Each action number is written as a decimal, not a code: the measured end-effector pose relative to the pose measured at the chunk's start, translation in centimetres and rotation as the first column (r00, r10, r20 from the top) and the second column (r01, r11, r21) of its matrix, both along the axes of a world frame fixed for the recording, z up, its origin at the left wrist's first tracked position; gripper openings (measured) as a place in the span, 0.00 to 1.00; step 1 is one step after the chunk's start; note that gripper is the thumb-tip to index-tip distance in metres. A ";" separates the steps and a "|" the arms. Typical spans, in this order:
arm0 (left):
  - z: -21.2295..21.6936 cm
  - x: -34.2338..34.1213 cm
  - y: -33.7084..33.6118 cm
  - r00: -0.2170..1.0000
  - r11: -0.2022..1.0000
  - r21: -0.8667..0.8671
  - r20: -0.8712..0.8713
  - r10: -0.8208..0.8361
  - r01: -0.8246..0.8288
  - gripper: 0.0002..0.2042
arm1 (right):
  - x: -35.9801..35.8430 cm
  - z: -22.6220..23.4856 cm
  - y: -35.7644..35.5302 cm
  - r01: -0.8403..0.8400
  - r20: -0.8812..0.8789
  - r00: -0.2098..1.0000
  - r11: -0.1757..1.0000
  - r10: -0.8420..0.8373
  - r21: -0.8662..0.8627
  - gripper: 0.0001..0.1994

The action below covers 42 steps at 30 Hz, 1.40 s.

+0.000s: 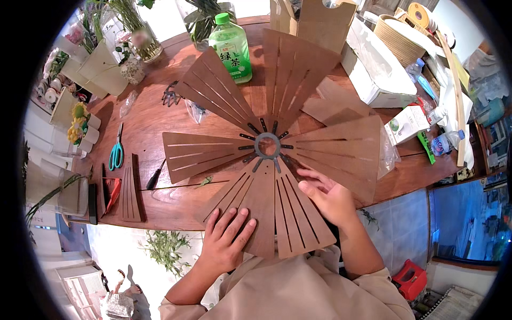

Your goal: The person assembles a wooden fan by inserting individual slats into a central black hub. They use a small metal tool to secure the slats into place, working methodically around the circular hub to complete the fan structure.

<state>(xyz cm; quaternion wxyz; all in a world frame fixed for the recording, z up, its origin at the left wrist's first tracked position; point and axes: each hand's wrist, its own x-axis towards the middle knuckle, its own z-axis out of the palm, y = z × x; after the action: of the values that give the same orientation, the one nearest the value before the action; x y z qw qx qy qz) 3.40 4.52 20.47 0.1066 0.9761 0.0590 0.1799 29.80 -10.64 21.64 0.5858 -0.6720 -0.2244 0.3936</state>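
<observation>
A brown fan-bladed assembly (pixel 305 222) spreads across the table, its slotted wedge panels joined to a dark grey ring hub (pixel 267 145) by short black brackets. The two nearest panels reach past the table's front edge over my lap. My left hand (pixel 225 237) lies with fingers spread on the near left panel (pixel 237 197). At the outer edge of the near right panel, my right hand (pixel 330 197) has its thumb and fingers apart. It is beside that edge, below the right panel (pixel 341 154); whether it touches the underside is hidden.
Teal-handled scissors (pixel 116 154), a black screwdriver (pixel 156 175) and a small slotted brown piece (pixel 129 192) lie on the left. Behind the blades stand a green drink bottle (pixel 231 48) and a cardboard box (pixel 314 26). A white box (pixel 378 74) and plastic bottles fill the right.
</observation>
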 end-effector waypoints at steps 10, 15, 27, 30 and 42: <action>1.1 0.3 -0.2 0.997 1.000 -0.014 -0.077 0.005 -0.006 0.32 | -0.7 0.1 -2.0 -0.092 -0.153 0.983 0.995 0.097 0.043 0.25; 1.6 0.4 -0.6 0.989 0.999 0.042 -0.146 0.038 -0.032 0.31 | -0.6 -0.4 -1.5 -0.001 -0.101 0.995 1.000 0.003 0.017 0.19; 1.8 2.0 -0.3 0.984 0.995 0.017 -0.146 0.103 -0.102 0.33 | 3.0 1.1 -0.7 -0.168 0.066 0.984 0.985 0.167 0.022 0.23; 1.4 1.9 -0.3 0.986 0.995 -0.002 -0.138 0.098 -0.100 0.37 | 2.5 4.9 -3.4 -0.187 0.296 0.935 0.981 0.195 -0.058 0.22; 1.0 1.3 -0.4 0.979 0.989 0.085 -0.158 0.131 -0.119 0.34 | -0.4 14.8 -1.0 -0.457 0.473 0.880 0.179 -0.052 0.871 0.20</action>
<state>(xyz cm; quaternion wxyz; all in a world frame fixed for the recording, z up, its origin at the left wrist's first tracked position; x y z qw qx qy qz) 4.66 4.12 21.52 0.0532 0.9852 0.1220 0.1077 29.40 -11.67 36.48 0.7547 -0.1804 -0.6237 0.0944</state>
